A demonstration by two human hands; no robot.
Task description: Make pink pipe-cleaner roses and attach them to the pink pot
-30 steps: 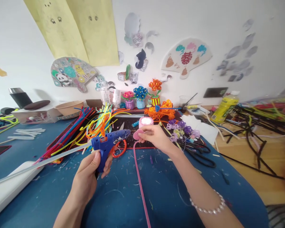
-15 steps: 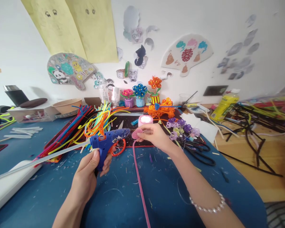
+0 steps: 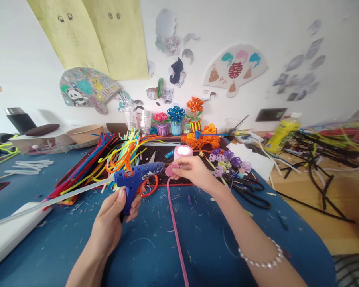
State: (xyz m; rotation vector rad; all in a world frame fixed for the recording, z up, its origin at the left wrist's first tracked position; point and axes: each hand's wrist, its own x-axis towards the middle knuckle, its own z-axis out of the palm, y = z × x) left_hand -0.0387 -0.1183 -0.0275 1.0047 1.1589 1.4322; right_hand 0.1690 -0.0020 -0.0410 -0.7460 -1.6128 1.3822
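My left hand (image 3: 115, 215) is wrapped round the handle of a blue glue gun (image 3: 130, 181), whose nozzle points right. A long translucent glue stick (image 3: 68, 197) sticks out of its back end. Between thumb and fingers, my right hand (image 3: 193, 171) pinches a small coiled pink disc (image 3: 170, 170). From the disc a pink pipe cleaner (image 3: 176, 231) trails down toward the front edge of the view. The nozzle tip is right beside the disc; I cannot tell whether they touch. Just behind my right hand stands a pink cylinder (image 3: 183, 151) with a white top.
Bundled coloured pipe cleaners (image 3: 89, 163) lie to the left. Orange-handled scissors (image 3: 149, 186) sit behind the glue gun, black scissors (image 3: 251, 193) at right. Purple pipe-cleaner flowers (image 3: 231, 159) lie beyond my right hand. Small potted flowers (image 3: 176, 115) line the wall. A yellow bottle (image 3: 283, 133) stands right.
The pink disc has shifted very slightly left, and the glue gun a touch to the right. Both hands keep the same grip.
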